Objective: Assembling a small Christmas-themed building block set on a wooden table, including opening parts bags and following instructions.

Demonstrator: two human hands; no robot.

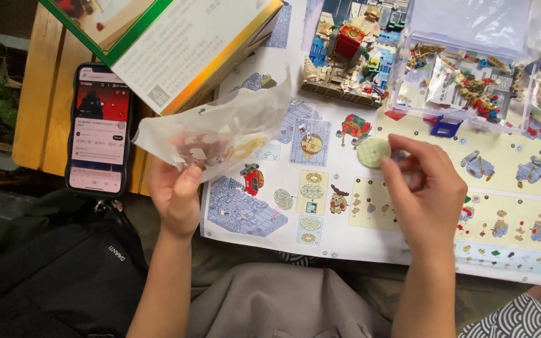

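Note:
My left hand (176, 197) grips a crinkled clear plastic bag (220, 131) with small brick pieces inside, lifted over the left part of the instruction sheet (345, 238). My right hand (424, 194) pinches a round pale green studded plate (372, 152) between thumb and fingers, above the printed building steps. Behind it stands a partly built model (345, 53) in tan, blue and red.
A clear plastic box (464, 75) of loose small pieces sits at the back right. A phone (99, 128) with a lit screen lies on the wooden table (39, 106) at left, next to a large cardboard box (164, 37). A black bag (51, 275) rests below.

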